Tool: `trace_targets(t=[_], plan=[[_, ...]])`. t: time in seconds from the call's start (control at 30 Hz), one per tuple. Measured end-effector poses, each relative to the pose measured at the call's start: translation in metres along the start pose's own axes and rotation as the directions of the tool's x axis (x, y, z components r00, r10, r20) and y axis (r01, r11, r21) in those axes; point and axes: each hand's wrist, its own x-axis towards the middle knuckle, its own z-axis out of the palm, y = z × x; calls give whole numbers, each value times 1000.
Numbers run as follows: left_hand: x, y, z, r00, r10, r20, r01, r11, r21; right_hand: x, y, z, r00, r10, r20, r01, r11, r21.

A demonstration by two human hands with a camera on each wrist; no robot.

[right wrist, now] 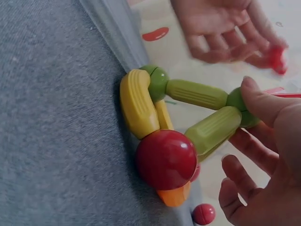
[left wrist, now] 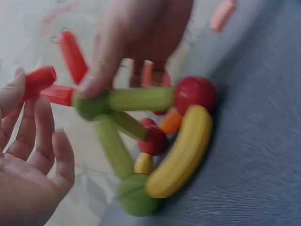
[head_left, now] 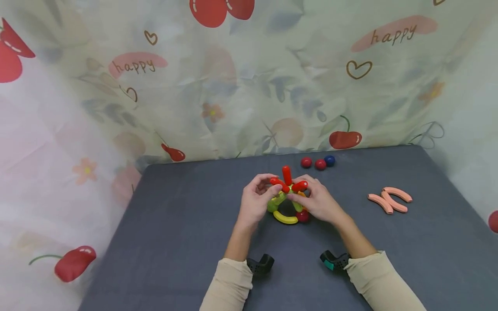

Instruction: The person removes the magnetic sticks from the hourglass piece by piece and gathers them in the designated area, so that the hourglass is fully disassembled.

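Two hands, the left hand (head_left: pixel 254 203) and right hand (head_left: pixel 317 201), pinch the red sticks on top of a stick-and-ball toy (head_left: pixel 287 203) between them, likely to keep it steady. Past the right hand sit three loose balls (head_left: pixel 318 163), and well off to its side lie pink curved pieces (head_left: pixel 390 200); nothing blocks the way.

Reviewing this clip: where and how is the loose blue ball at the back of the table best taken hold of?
Probably pinch the blue ball across its middle, coming straight down from above. It is round with no handle, and a red ball sits against its left side, so a sideways approach from there looks blocked. Its right and far sides look free, so fingers could close front to back.
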Motion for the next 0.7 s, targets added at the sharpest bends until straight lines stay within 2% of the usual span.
trace_targets(t=[0.1,0.23,0.33,0.43,0.5,0.57,0.63,0.7], plan=[[-3,3,-11,999,18,-33,-19,999,-38,0,0,4,1000,10,-9,-10,1000,-6],[-15,5,-34,992,33,-121,-31,999,14,-1,0,7,1000,12,-16,-13,1000,-19],[-26,4,-55,982,11,-186,8,995,97,-6,2,6,999,29,-24,-30,999,-25],[-35,1,-80,970,-4,-245,54,980,194,-9,3,2,998,49,-34,-49,999,-10],[-41,0,-99,959,-13,-284,92,960,266,-9,3,2,999,41,-34,-41,999,1],[-47,0,-120,946,-35,-321,149,928,341,-7,2,4,999,30,-24,-30,999,15],[-52,0,-140,934,-68,-350,222,880,420,-5,1,6,1000,25,-17,-25,999,28],[-58,-1,-157,922,-108,-372,295,818,493,-4,0,9,999,28,-15,-28,999,38]])
